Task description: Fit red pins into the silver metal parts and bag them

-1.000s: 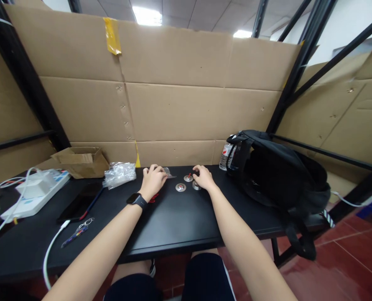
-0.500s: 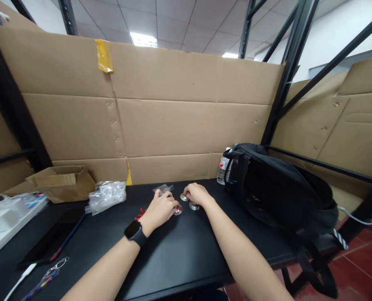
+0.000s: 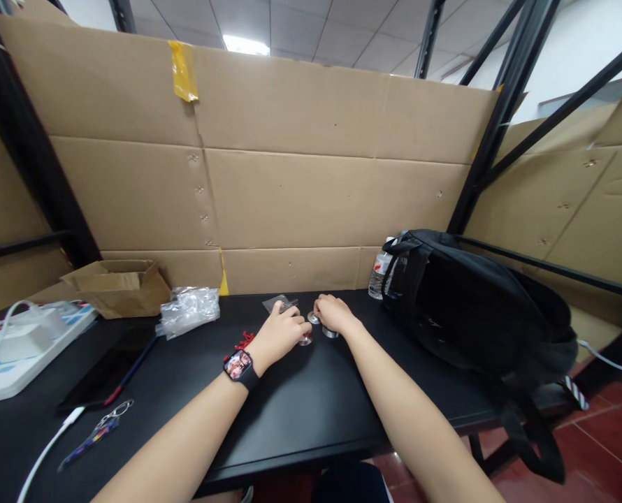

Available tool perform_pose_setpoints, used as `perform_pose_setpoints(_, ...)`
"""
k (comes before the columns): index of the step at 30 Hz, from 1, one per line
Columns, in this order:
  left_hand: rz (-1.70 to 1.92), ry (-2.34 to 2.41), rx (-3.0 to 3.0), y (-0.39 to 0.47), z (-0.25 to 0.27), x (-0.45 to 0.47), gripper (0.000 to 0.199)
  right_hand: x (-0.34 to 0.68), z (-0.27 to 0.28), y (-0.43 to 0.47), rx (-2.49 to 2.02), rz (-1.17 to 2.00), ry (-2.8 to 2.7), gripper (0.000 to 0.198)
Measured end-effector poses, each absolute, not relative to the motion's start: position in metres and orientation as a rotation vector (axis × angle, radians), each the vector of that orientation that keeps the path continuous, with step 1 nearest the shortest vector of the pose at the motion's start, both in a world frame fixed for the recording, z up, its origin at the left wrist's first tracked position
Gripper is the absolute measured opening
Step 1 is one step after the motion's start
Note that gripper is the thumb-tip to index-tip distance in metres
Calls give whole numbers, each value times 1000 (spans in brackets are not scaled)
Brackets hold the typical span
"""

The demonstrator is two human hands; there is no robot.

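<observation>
My left hand point(image 3: 282, 335) is closed at the fingertips on a small shiny round piece point(image 3: 305, 340), with a bit of red showing at it. Beside it, my right hand point(image 3: 336, 313) bends its fingers down over another small round metal piece point(image 3: 314, 318); its fingertips are mostly hidden. A third silvery round piece point(image 3: 330, 333) rests under the right palm's edge. Small red items point(image 3: 244, 340) lie behind my left wrist, which wears a lit smartwatch point(image 3: 238, 365). Just beyond the left fingers is a clear plastic bag point(image 3: 278, 303).
On the right stands a black backpack point(image 3: 489, 314) with a water bottle point(image 3: 379, 274) by it. To the left are crumpled clear plastic point(image 3: 189, 311), a brown paper bag point(image 3: 119, 293), a dark tablet point(image 3: 109, 363), a keyring point(image 3: 98, 432) and a white power strip point(image 3: 38, 353). Cardboard point(image 3: 290, 181) walls the back.
The view has shifted slightly, so everything sits a little higher and farther right. The watch face has lit up. Both hands stay at the small round pieces.
</observation>
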State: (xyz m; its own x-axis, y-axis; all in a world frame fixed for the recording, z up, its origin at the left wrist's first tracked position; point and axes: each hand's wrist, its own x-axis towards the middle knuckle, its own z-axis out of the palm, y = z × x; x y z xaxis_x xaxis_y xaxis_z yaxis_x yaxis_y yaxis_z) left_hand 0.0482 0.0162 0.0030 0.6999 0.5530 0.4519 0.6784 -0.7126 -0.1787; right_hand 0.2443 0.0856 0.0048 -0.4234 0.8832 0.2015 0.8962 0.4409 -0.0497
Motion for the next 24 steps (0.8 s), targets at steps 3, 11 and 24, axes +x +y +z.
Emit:
perform_pose_setpoints(3, -510, -931, -2610, 17, 2, 49, 14, 244, 3, 86, -1550, -101, -2501, 19)
perform_pose_setpoints(11, -549, -1075, -2586, 35, -9, 42, 23, 246, 4, 84, -1505, -89, -2545, 16)
perform_pose_setpoints(24, -1079, -1552, -2374, 39, 0, 10, 12, 227, 1, 77, -978, 332, -2214, 14)
